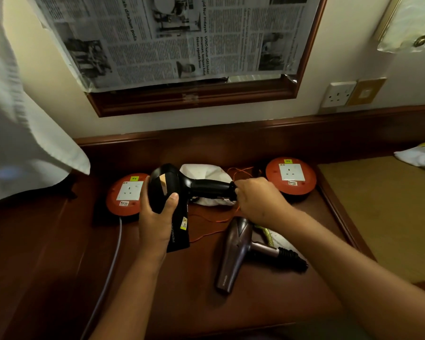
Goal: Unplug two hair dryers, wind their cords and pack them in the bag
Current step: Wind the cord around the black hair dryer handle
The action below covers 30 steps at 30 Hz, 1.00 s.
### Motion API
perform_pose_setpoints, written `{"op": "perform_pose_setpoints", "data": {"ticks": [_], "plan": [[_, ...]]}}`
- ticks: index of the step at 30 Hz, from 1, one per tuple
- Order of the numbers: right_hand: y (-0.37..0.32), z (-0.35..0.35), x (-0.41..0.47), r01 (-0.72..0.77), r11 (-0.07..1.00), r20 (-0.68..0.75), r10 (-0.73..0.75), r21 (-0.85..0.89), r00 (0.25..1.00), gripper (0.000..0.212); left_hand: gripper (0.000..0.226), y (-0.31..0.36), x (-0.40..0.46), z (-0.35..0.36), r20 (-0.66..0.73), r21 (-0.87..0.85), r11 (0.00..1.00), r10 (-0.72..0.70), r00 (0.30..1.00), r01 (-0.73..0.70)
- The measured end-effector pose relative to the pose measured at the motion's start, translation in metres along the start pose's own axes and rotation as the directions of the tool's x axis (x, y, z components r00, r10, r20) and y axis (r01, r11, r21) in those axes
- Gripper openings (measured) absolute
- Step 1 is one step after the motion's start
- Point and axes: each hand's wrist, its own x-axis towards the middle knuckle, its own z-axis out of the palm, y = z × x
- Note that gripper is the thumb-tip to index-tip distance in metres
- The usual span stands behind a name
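Black hair dryer is up off the bench, barrel in my left hand: thumb across the near side, fingers wrapped round the back, a firm grip. My right hand is curled at the butt of the handle, where the cord comes out; I think it pinches the cord there, but the fingers hide it.

Second dryer, brownish, lies flat on the bench below my right wrist, black strain relief pointing right. White cloth bag sits behind the black dryer, between two orange socket reels. Thin orange string trails across the bench.

Handling, as judged: plastic shell is rigid, light and smooth, so it could twist in a loose hold. Barrel or handle are the sound places to hold. Cord is springy; wind in loose loops, no sharp bend at the strain relief. Bag is soft and needs its mouth held open
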Motion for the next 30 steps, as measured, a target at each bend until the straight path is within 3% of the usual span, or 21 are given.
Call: {"op": "perform_pose_setpoints", "data": {"ticks": [6, 8, 11, 12, 16, 21, 27, 30], "plan": [[-0.013, 0.028, -0.021, -0.108, 0.922, 0.005, 0.114, 0.372, 0.993, 0.039, 0.078, -0.005, -0.005, 0.002, -0.076, 0.001, 1.000, 0.027, 0.997, -0.027], [-0.012, 0.036, -0.022, -0.140, 0.820, 0.028, 0.150, 0.554, 0.988, 0.041, 0.074, -0.006, -0.008, 0.004, -0.115, -0.054, 0.999, -0.006, 0.993, 0.000], [-0.013, 0.048, -0.025, -0.176, 0.561, 0.124, 0.129, 0.809, 0.984, 0.011, 0.061, -0.006, -0.007, 0.006, -0.171, -0.187, 0.982, -0.056, 0.984, 0.024], [-0.012, 0.052, -0.027, -0.195, 0.503, 0.154, 0.123, 0.842, 0.980, 0.010, 0.059, -0.004, -0.007, 0.007, -0.167, -0.215, 0.976, -0.069, 0.984, 0.032], [0.000, 0.066, -0.023, -0.266, 0.393, 0.228, 0.142, 0.880, 0.963, 0.027, 0.056, -0.004, -0.006, 0.007, -0.121, -0.231, 0.968, -0.132, 0.984, 0.101], [0.016, 0.069, -0.008, -0.300, 0.316, 0.277, 0.117, 0.900, 0.954, 0.032, 0.053, -0.008, -0.002, 0.002, -0.081, -0.248, 0.949, -0.218, 0.973, 0.192], [0.033, 0.064, 0.006, -0.283, 0.263, 0.286, 0.029, 0.922, 0.958, 0.022, 0.057, -0.007, 0.000, 0.000, 0.017, -0.229, 0.947, -0.225, 0.974, 0.223], [0.039, 0.050, 0.007, -0.283, 0.334, 0.298, 0.007, 0.899, 0.955, 0.023, 0.069, -0.009, 0.001, -0.002, 0.057, -0.207, 0.943, -0.254, 0.966, 0.260]]}}
